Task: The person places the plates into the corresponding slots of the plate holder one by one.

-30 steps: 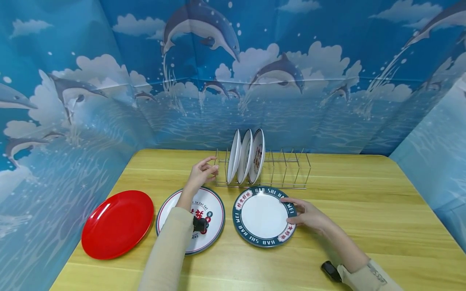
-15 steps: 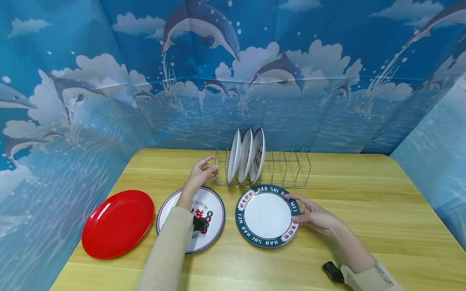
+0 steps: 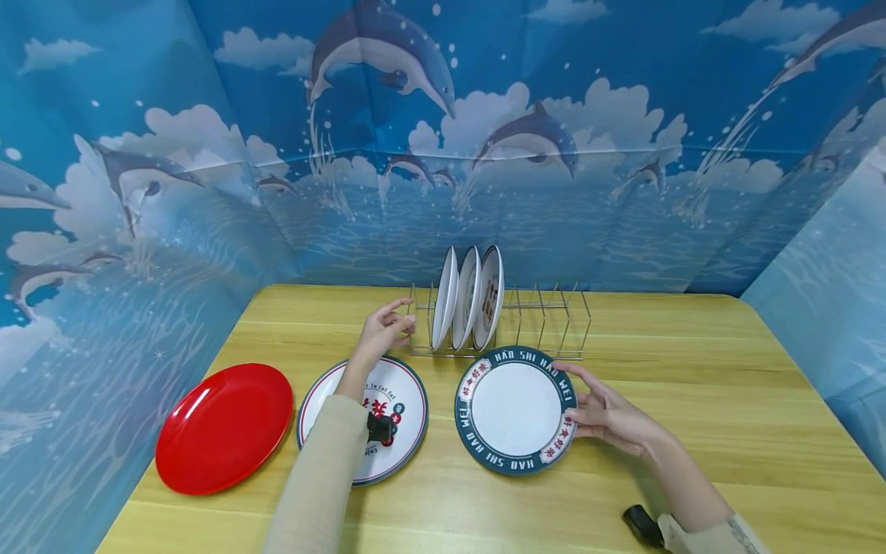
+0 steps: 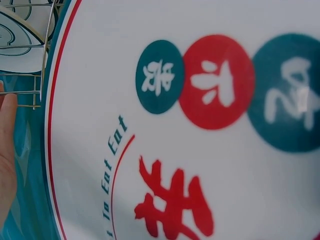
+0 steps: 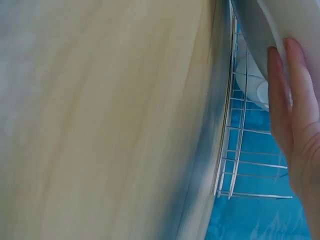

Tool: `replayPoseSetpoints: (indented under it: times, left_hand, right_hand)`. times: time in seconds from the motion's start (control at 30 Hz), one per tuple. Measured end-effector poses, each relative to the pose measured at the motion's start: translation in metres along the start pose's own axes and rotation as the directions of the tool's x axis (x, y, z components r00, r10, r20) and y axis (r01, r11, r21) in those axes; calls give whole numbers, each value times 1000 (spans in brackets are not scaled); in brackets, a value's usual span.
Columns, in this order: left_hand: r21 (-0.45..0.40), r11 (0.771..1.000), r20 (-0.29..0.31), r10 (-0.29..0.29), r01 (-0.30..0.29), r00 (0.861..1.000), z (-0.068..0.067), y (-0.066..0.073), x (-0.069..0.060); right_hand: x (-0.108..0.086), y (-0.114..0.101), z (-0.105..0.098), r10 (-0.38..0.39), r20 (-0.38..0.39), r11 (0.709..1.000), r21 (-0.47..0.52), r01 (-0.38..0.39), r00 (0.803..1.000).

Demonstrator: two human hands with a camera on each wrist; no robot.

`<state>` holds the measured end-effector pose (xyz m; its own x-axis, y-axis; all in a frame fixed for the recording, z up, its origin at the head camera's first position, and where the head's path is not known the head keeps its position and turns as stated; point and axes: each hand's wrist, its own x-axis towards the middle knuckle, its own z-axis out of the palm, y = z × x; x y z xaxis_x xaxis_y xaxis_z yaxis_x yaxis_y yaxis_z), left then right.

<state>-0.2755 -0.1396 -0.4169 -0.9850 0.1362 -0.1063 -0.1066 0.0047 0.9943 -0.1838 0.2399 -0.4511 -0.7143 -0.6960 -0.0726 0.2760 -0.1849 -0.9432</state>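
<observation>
My right hand point(image 3: 612, 419) grips the right rim of a white plate with a dark green lettered border point(image 3: 515, 408), thumb on top. In the right wrist view its fingers point(image 5: 302, 85) lie against the plate's underside. My left hand point(image 3: 377, 335) holds the left end of the wire dish rack point(image 3: 543, 327) with bent fingers; part of that grip is hidden in the left wrist view. Three white plates point(image 3: 489, 300) stand on edge in the rack's left part. Beneath my left forearm lies a white plate with red and green print point(image 3: 401, 385).
A red oval plate point(image 3: 224, 427) lies at the left of the wooden table point(image 3: 692, 369). The printed plate seems stacked on another rim. A blue dolphin-patterned cloth point(image 3: 623, 246) hangs behind and at both sides of the table.
My right hand has drawn the green-bordered plate a little to the right, and the plate looks slightly raised. My left hand stays at the rack.
</observation>
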Motion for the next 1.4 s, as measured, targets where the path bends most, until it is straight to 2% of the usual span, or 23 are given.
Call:
replayPoseSetpoints:
  times: [0.53, 0.7, 0.9, 1.17, 1.3, 1.4]
  left_hand:
    - [-6, 1000, 0, -9, 9, 1000, 0, -1, 2]
    - [-18, 1000, 3, -7, 7, 1000, 0, -2, 2]
    - [-24, 1000, 2, -7, 8, 1000, -1, -2, 2]
    - [-17, 1000, 7, 15, -15, 1000, 0, -1, -1]
    - [-11, 1000, 3, 13, -13, 1000, 0, 0, -1]
    - [-9, 1000, 0, 7, -7, 1000, 0, 1, -2]
  right_hand:
    - [-26, -14, -4, -112, -69, 988, -113, 104, 991]
    - [-36, -26, -4, -164, -42, 979, -126, 157, 986]
    - [-43, -41, -7, -293, 21, 950, -111, 293, 956]
    - [-45, -66, -6, -436, 3, 895, -107, 434, 900]
    - [-39, -75, -2, -478, -40, 877, -87, 473, 878]
    - [-33, -80, 3, -490, -115, 870, -117, 478, 864]
